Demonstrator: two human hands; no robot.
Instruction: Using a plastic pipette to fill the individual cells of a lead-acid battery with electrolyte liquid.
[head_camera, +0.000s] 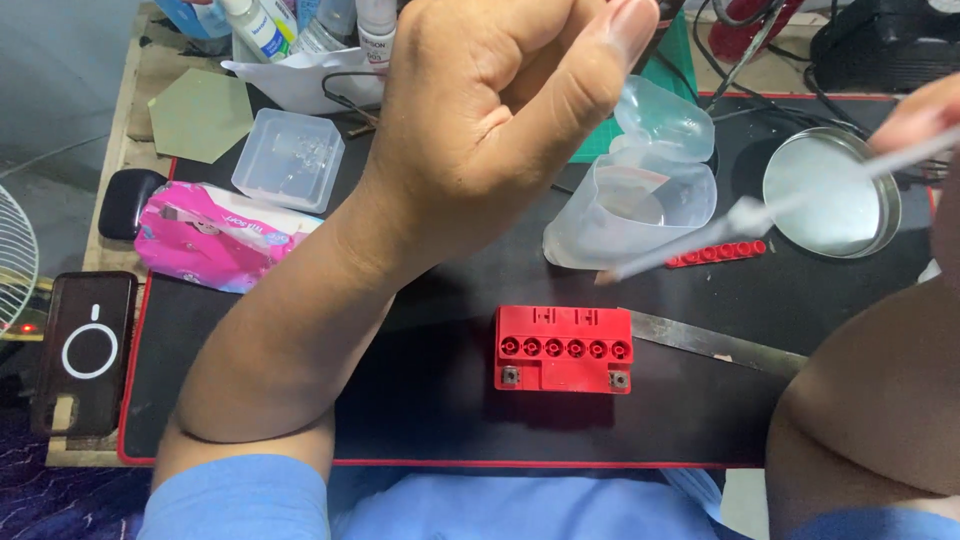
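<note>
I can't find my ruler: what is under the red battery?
The red battery sits on the black mat. A metal ruler emerges from its right side; whether it runs underneath is hidden.

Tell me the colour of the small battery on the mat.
Red battery, clearest in the head view.

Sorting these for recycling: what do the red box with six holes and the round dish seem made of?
The red rectangular box with six holes looks like moulded plastic, judging by its uniform colour and slight sheen. The round shallow dish seems metal, given its grey, reflective rim.
</note>
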